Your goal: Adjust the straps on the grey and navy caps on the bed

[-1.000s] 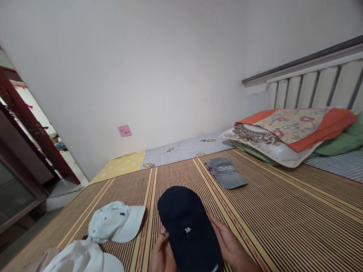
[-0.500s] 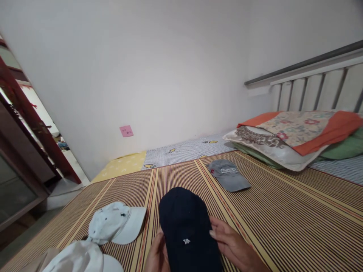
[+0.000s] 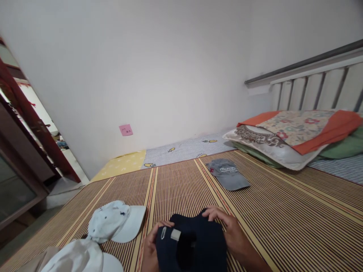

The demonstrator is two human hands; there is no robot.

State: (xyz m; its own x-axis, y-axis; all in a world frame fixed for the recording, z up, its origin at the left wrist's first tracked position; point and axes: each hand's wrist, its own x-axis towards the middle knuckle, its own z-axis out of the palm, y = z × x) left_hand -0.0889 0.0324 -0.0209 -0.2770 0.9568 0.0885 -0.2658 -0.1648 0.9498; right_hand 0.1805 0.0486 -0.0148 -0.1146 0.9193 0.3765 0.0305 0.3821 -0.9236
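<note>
A dark navy cap [image 3: 208,238] is at the bottom centre, its hollow inside and a small pale label facing me. My left hand [image 3: 153,241] grips its left edge near a metal buckle. On the cap's upper right edge, the fingers of my right hand [image 3: 222,223] are closed. A grey cap [image 3: 228,174] with white lettering lies beyond, to the right. To the left rest a pale blue-white cap [image 3: 113,221] with a small dark emblem and, nearer me, an off-white cap [image 3: 76,257] overlapping something beige.
A striped mat [image 3: 283,219] covers the bed. Stacked pillows [image 3: 300,132] with an orange floral cover lie at the right, by a railing [image 3: 309,90]. A pink note [image 3: 126,130] is on the wall. A red door frame [image 3: 36,124] stands at the left.
The navy cap has been turned over, from its crown and small white emblem showing to its open inside showing. Both hands have shifted their hold to its upper edges.
</note>
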